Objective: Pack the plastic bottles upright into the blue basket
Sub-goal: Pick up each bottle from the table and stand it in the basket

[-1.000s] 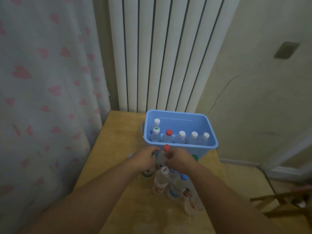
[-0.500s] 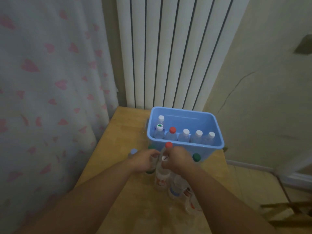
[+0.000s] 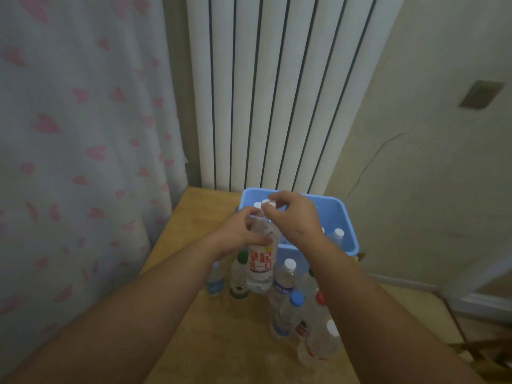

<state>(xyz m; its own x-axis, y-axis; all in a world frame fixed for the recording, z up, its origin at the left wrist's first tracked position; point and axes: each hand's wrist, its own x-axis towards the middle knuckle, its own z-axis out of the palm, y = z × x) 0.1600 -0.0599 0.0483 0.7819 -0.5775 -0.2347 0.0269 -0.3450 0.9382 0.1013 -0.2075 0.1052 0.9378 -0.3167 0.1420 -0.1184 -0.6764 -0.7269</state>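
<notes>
A clear plastic bottle with a red-and-white label (image 3: 260, 268) hangs lifted above the table, just in front of the blue basket (image 3: 346, 217). My left hand (image 3: 243, 231) grips its upper body. My right hand (image 3: 293, 220) pinches its neck and cap from above, over the basket's near edge. Inside the basket, white-capped bottles (image 3: 338, 234) stand upright, mostly hidden behind my hands. Several more bottles stand on the wooden table: a green-capped one (image 3: 239, 275), a white-capped one (image 3: 288, 275), a blue-capped one (image 3: 293, 303).
The wooden table (image 3: 210, 342) stands against a white ribbed radiator (image 3: 277, 92). A curtain with pink hearts (image 3: 69, 134) hangs at the left. The table's right edge drops to the floor, where a wooden frame (image 3: 484, 353) shows.
Both hands have raised the red-labelled bottle off the table and carried it up toward the basket's near edge. The camera view has shifted closer and slightly right.
</notes>
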